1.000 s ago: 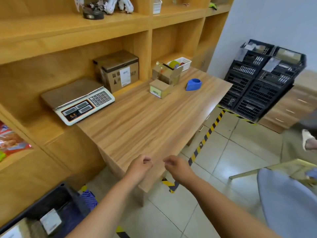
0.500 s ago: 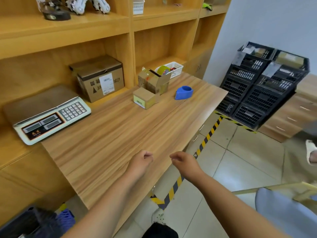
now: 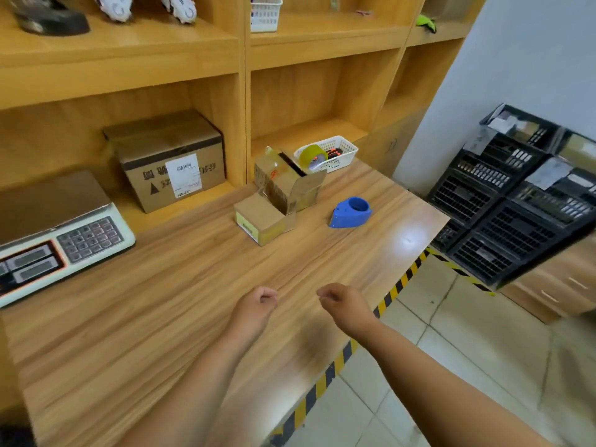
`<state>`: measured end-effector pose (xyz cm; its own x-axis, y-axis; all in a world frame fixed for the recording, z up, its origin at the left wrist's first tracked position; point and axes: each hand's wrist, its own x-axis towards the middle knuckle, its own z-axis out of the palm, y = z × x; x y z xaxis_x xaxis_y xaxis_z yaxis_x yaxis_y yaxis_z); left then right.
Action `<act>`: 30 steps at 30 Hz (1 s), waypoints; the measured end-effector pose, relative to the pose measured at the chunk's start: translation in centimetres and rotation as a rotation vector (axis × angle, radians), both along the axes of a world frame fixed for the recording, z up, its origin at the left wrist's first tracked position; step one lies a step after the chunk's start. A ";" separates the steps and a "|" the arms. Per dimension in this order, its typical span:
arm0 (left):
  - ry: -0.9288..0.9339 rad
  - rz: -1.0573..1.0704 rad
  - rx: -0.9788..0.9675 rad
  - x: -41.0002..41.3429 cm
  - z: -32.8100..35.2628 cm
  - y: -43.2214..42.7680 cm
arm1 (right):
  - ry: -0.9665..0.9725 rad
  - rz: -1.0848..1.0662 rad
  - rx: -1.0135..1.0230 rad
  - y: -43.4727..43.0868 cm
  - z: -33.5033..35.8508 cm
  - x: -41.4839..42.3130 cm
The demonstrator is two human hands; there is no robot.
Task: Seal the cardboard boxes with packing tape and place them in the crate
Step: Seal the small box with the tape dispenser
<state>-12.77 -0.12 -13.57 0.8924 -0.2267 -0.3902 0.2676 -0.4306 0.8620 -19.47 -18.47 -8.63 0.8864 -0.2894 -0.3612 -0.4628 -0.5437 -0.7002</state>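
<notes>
Left hand (image 3: 254,306), right hand (image 3: 343,303) curled, empty, now nearer small brown cardboard box (image 3: 259,219); blue plastic tape holder (image 3: 351,212) near it. Sealing not started.

Small closed box (image 3: 259,222) beside open-flapped box (image 3: 287,185)

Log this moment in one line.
left hand: curled, empty | right hand: curled, empty | small box: on table, untouched | tape roll: in white basket | blue dispenser: on table
</notes>
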 end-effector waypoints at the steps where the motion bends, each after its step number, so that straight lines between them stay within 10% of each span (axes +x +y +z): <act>1: 0.005 0.021 0.005 0.5 -0.2 -0.1 | 0.011 0.002 0.013 -0.4 -0.1 0.9; 22: 0.039 0.486 0.123 12.0 -1.5 -9.2 | 0.001 0.354 -0.101 -11.1 -5.1 24.5; 30: -0.104 0.272 0.537 18.3 -1.3 -13.7 | -0.069 0.681 -0.222 -13.0 -7.0 29.6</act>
